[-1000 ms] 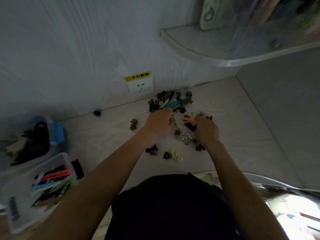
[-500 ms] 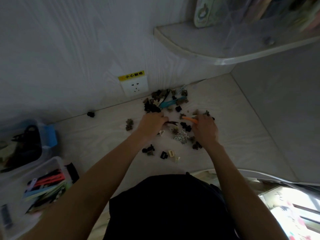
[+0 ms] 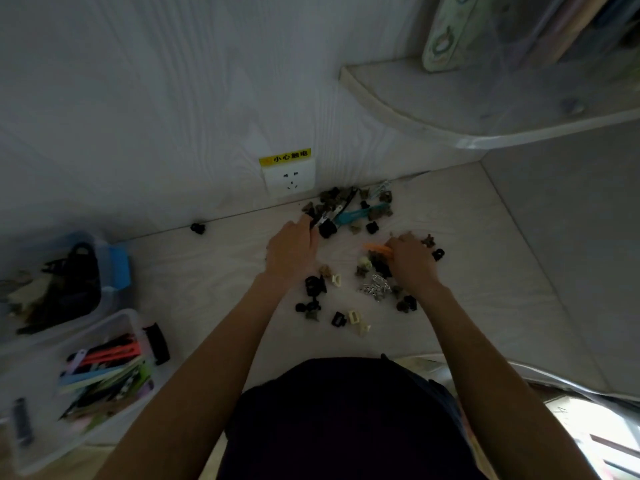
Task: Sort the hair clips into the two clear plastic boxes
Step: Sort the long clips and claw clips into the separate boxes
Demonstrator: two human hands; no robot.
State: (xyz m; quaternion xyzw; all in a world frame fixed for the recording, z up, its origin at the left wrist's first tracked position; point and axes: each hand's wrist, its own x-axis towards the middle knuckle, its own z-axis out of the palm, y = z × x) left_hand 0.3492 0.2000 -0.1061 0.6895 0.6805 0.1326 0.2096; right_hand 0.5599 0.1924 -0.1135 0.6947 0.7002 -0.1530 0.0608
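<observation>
Hair clips lie scattered on the pale table, with a dense pile by the wall that includes a long teal clip. My left hand reaches to the pile's near edge, fingertips against a black clip; its grip is hidden. My right hand is closed on an orange clip among small dark clips. At the far left stand two clear boxes: the far box holds dark claw clips, and the near box holds long flat coloured clips.
A wall socket with a yellow label sits just behind the pile. A curved shelf overhangs at the upper right. A single black clip lies by the wall, and another black clip lies beside the near box.
My left hand drew back from the pile, then moved forward to its near edge again. My right hand stayed in place with the orange clip. The camera shifted slightly.
</observation>
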